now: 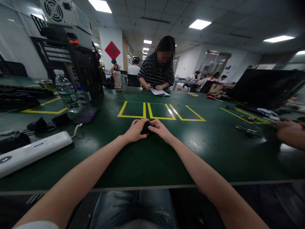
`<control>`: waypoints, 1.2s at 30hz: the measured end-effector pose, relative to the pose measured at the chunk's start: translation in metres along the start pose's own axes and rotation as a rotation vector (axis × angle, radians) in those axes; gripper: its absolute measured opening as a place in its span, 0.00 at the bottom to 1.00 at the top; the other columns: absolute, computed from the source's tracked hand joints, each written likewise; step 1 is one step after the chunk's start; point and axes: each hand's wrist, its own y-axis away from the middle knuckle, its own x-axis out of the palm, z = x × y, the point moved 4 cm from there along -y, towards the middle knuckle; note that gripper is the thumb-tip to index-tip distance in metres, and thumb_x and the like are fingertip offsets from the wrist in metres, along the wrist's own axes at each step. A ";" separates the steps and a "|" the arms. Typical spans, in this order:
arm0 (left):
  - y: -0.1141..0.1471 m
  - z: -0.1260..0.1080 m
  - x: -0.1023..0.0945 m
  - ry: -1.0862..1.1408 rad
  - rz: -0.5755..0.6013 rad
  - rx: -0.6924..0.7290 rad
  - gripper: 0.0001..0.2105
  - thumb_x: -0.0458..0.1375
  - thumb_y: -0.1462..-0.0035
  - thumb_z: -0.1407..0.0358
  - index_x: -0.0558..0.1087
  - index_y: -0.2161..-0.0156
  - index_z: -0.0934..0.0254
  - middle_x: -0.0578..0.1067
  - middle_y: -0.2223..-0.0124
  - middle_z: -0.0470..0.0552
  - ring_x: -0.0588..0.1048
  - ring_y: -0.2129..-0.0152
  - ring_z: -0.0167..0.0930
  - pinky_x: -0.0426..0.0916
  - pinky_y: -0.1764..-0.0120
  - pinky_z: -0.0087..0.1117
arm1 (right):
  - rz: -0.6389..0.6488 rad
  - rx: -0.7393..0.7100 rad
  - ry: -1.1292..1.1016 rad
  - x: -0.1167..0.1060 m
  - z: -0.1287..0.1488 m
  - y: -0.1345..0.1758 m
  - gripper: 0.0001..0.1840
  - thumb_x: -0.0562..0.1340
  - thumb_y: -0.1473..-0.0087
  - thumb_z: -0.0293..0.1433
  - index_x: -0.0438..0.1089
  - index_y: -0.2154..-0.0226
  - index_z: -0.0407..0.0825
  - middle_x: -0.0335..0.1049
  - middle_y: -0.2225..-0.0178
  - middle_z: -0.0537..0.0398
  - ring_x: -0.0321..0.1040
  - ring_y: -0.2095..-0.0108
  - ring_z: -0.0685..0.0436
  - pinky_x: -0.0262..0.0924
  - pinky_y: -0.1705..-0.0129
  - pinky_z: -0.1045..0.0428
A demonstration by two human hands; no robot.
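Observation:
Both hands meet over the green table (147,159), just in front of the yellow tape outlines (162,118). A small black object (145,128) sits between them; its kind is hard to make out because the fingers cover much of it. My left hand (135,131) is closed around its left side, thumb in front and fingers over the top. From the right, the bent fingers and thumb of my right hand (160,129) press against the object. Whether it rests on the table or is slightly raised, I cannot tell.
Left lie a white power strip (35,151), black adapters (41,125) and a water bottle (65,90) beside computer hardware (83,70). Tools (249,131) and a dark monitor (267,86) are at right, where another person's hand (289,132) reaches in. Opposite, a person holds a clipboard (160,92).

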 end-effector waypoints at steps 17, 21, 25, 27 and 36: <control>0.000 -0.002 -0.002 0.005 0.014 -0.009 0.28 0.57 0.56 0.65 0.52 0.49 0.60 0.63 0.51 0.52 0.63 0.54 0.36 0.49 0.49 0.42 | 0.040 0.012 -0.008 0.001 0.002 0.001 0.20 0.65 0.63 0.31 0.59 0.65 0.51 0.62 0.60 0.56 0.60 0.57 0.48 0.56 0.53 0.47; 0.000 0.000 0.000 0.004 0.007 -0.010 0.29 0.57 0.57 0.65 0.51 0.49 0.60 0.63 0.51 0.52 0.62 0.54 0.36 0.49 0.49 0.42 | -0.011 -0.005 0.029 0.000 0.002 0.000 0.14 0.61 0.58 0.36 0.60 0.66 0.51 0.63 0.63 0.56 0.60 0.58 0.48 0.56 0.54 0.47; -0.001 0.000 0.001 0.001 0.012 -0.023 0.29 0.57 0.57 0.65 0.52 0.49 0.59 0.63 0.51 0.51 0.62 0.54 0.37 0.49 0.49 0.43 | -0.048 -0.001 0.038 -0.001 -0.002 -0.003 0.17 0.62 0.59 0.36 0.61 0.64 0.50 0.63 0.62 0.56 0.60 0.58 0.48 0.55 0.53 0.47; -0.001 0.000 0.000 -0.002 0.012 -0.026 0.29 0.57 0.58 0.65 0.52 0.49 0.59 0.63 0.51 0.51 0.62 0.54 0.37 0.49 0.49 0.43 | -0.048 0.030 0.036 -0.002 -0.004 -0.004 0.19 0.62 0.59 0.35 0.61 0.62 0.50 0.63 0.60 0.54 0.60 0.57 0.47 0.54 0.53 0.46; -0.001 -0.001 -0.001 -0.003 0.009 -0.015 0.28 0.57 0.57 0.64 0.52 0.49 0.60 0.63 0.52 0.52 0.63 0.54 0.36 0.50 0.49 0.42 | 0.042 -0.011 -0.012 0.002 0.002 0.001 0.22 0.65 0.65 0.31 0.59 0.64 0.51 0.62 0.60 0.56 0.61 0.58 0.48 0.56 0.53 0.47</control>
